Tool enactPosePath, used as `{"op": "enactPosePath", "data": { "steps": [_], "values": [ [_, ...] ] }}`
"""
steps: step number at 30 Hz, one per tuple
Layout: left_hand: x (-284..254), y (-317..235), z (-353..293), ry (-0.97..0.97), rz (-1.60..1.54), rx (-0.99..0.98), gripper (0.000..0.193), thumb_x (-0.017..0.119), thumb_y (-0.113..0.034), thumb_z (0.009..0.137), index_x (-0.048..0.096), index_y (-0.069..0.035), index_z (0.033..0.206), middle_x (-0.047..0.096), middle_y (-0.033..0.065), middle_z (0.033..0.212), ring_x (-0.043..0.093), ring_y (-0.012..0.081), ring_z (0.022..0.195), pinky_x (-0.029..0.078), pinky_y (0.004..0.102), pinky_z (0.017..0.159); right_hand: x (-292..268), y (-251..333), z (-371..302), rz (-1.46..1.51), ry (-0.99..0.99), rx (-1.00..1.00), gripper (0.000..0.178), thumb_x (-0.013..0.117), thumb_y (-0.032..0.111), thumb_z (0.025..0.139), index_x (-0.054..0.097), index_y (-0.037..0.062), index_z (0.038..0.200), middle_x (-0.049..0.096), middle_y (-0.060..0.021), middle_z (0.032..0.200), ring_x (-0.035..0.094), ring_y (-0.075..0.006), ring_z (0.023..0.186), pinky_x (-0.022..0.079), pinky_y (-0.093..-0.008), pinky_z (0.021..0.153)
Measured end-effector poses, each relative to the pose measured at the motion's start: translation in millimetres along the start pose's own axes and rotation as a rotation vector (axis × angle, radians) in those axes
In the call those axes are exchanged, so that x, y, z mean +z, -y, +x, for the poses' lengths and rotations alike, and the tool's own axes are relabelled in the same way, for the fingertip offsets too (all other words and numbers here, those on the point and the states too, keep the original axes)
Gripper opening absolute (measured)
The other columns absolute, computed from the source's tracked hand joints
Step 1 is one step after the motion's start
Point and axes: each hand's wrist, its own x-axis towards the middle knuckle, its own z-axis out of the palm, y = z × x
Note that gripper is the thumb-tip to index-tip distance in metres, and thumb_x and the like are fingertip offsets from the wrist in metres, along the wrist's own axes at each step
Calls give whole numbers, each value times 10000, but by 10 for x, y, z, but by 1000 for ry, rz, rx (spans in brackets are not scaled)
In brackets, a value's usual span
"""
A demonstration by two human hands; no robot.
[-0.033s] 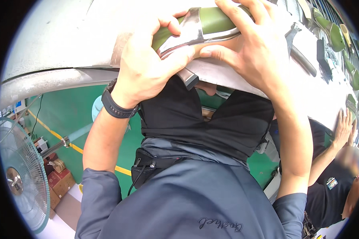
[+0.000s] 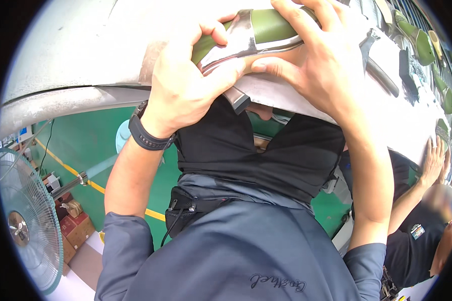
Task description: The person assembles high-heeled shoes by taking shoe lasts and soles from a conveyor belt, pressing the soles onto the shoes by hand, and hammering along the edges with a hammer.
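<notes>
Both my hands hold a green shoe point(image 2: 276, 25) with a shiny silver band across it and a tan sole, over the near edge of the pale worktable point(image 2: 85, 55). My left hand point(image 2: 181, 83) wraps round its left end, thumb along the sole edge and fingertips on the upper. My right hand point(image 2: 321, 60) grips the other end, fingers over the top and thumb pressed on the sole. Below my left palm sticks out a metallic block heel point(image 2: 236, 98) with a black tip. The shoe's far side runs out of the picture and behind my fingers.
A hammer point(image 2: 379, 70) lies on the table to the right. Beyond it stand several green shoes point(image 2: 419, 42) in a row. A co-worker's hand point(image 2: 432, 163) rests at the table's right end. A large fan point(image 2: 27, 220) and brown boxes point(image 2: 78, 231) stand at left on the green floor.
</notes>
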Motion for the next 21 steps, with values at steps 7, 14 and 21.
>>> {"op": "enactPosePath", "data": {
  "steps": [7, 14, 21],
  "values": [
    [76, -20, 22, -127, -62, -44, 328, 819, -139, 824, 603, -47, 1054, 717, 181, 1265, 692, 255, 1111, 534, 363, 955, -29, 7, 32, 61, 21, 62, 744, 951, 407, 694, 681, -10, 1248, 600, -233, 1230, 559, -428, 1179, 492, -519, 999],
    [96, -12, 45, -146, -59, -19, 310, 808, -114, 815, 591, -45, 1025, 708, 200, 1264, 689, 273, 1124, 527, 377, 970, -37, 9, 63, 69, 33, 66, 747, 954, 404, 690, 680, -12, 1247, 595, -222, 1231, 554, -428, 1174, 488, -518, 999],
    [161, -40, 40, -191, -44, -39, 293, 801, -108, 810, 589, -35, 998, 699, 226, 1278, 689, 317, 1148, 521, 397, 994, -101, 113, 141, 163, 56, 173, 704, 955, 313, 681, 686, -9, 1246, 602, -229, 1231, 560, -421, 1185, 487, -519, 1007]
  ]
}}
